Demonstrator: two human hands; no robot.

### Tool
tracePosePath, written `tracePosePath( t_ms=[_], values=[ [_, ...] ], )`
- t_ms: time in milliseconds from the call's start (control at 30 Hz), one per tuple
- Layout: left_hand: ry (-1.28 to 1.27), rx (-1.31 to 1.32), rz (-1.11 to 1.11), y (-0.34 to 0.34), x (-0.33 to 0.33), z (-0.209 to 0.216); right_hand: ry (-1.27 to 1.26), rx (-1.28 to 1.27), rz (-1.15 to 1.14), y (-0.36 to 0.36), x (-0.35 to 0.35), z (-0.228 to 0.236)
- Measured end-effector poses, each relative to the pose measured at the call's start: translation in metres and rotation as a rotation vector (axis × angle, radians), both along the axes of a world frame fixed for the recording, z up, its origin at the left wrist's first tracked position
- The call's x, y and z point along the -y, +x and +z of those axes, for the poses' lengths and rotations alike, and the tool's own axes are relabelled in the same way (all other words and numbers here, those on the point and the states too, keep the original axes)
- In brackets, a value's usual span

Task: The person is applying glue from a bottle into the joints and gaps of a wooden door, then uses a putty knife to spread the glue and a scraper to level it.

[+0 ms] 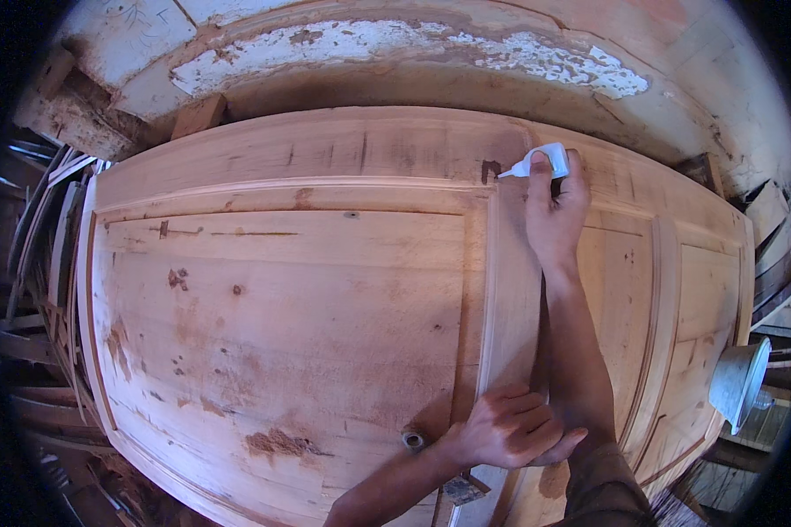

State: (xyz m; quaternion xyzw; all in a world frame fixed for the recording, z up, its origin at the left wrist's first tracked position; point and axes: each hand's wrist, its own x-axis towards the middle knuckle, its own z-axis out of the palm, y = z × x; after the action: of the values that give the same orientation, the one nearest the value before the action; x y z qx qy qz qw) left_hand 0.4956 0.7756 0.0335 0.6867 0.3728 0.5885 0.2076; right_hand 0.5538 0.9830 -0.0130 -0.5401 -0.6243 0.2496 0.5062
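My right hand (pixel 554 189) is closed around a small white squeeze bottle (pixel 549 160) with a thin nozzle. The bottle lies tilted, its nozzle tip beside a dark patch (pixel 490 169) on the top rail of a panelled wooden door (pixel 343 307). My left hand (pixel 514 430) is curled into a loose fist over the door's middle, close beside my right forearm; its palm side is hidden, so whatever it may hold does not show. Below the left wrist is a flat grey metal piece (pixel 464 489), partly covered. A small ring-shaped piece (pixel 413 439) sits on the panel near that forearm.
Brown sawdust or filler (pixel 281 443) lies on the large panel. Past the far edge rises a wall with peeling white paint (pixel 360 44). Stacked wood strips (pixel 57 237) crowd the left side. A pale tub (pixel 738 382) stands at the right edge.
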Motion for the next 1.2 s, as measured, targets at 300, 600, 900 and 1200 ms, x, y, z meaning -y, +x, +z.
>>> tracePosePath(
  t_ms=[300,600,900,1200],
  values=[
    [-0.012,-0.002,0.000,-0.0009,0.0012,0.0005,0.012,-0.004,0.012,-0.0011,-0.0006,0.0006],
    [-0.018,-0.001,-0.020,-0.0004,0.0006,0.0001,0.005,0.004,0.025,-0.0023,-0.0008,0.0016],
    [-0.003,0.017,-0.021,0.0001,-0.0004,0.0009,-0.032,-0.005,0.046,-0.0019,-0.0014,0.0016],
    [0.007,0.022,-0.005,-0.0012,-0.0027,0.0044,-0.008,-0.022,0.044,-0.0039,0.0000,0.0070]
  ],
)
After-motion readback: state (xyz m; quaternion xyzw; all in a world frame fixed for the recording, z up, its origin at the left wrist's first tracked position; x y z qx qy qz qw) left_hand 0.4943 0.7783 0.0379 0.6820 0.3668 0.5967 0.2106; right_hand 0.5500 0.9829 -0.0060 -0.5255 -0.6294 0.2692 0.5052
